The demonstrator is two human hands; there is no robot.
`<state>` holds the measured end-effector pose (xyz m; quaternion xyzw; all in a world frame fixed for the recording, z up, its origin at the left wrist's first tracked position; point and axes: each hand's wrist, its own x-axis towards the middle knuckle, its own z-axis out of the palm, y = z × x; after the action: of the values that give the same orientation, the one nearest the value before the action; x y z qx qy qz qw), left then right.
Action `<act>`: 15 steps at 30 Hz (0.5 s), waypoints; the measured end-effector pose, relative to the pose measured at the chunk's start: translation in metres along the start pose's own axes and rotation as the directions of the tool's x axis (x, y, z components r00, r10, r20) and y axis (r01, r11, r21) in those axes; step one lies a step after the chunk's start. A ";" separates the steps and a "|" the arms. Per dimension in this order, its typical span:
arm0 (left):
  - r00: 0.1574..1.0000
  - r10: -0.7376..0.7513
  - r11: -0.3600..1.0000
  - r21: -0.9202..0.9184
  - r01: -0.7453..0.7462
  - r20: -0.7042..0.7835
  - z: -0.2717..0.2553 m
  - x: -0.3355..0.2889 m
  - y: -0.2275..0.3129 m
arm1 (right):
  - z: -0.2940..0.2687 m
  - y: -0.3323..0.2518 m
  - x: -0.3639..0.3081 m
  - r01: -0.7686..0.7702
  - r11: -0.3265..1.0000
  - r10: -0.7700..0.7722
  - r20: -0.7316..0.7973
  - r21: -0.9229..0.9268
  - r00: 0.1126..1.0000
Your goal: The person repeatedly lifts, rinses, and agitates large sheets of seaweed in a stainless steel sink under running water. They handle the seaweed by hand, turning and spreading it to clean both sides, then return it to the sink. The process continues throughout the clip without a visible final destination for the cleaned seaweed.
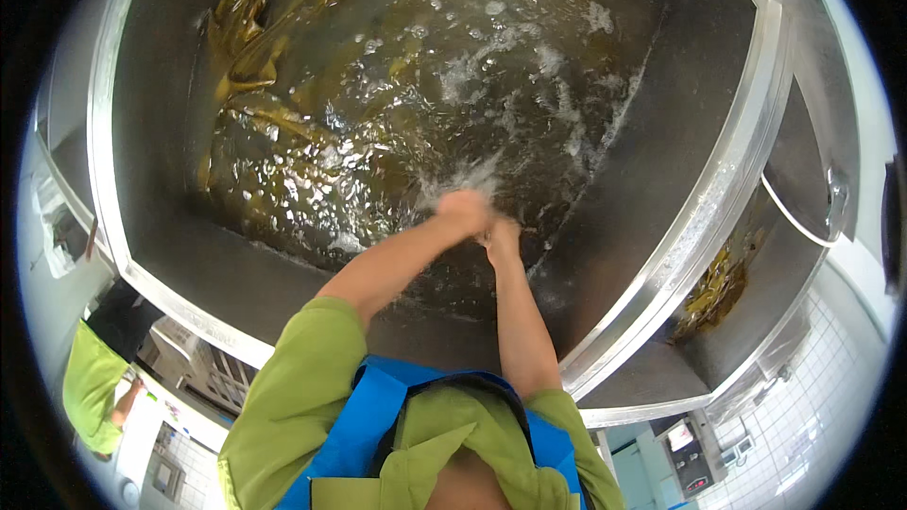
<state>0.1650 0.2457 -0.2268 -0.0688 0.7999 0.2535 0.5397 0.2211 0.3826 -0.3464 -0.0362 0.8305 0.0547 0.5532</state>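
Both my arms reach forward over a large steel sink (pixel 223 297) of murky, churning water (pixel 378 123). My left hand (pixel 463 212) and my right hand (pixel 502 236) are close together just above the water near the sink's front wall. Motion smears them, so their fingers and anything between them cannot be made out. A splash rises just beyond my left hand. Long yellow-brown leafy strips (pixel 253 47), like seaweed, float at the far left. White foam and bubbles spread over the middle and right of the water.
Right of a metal divider (pixel 694 217) is a second steel basin with more yellow-brown leaves (pixel 723 288) in it. A white hose (pixel 792 212) hangs over that basin. At the lower left, another person in a green shirt (pixel 90 382) stands by a white counter (pixel 142 430).
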 end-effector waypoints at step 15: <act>0.771 0.154 0.983 0.175 -0.056 -0.618 -0.102 0.028 -0.070 | -0.120 -0.012 -0.115 0.208 -0.169 0.075 -0.198 0.963 0.977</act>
<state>0.0955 0.1412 -0.2455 -0.0649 0.9529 0.1866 0.2300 0.1569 0.3552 -0.1950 0.3505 0.6210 -0.6306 0.3063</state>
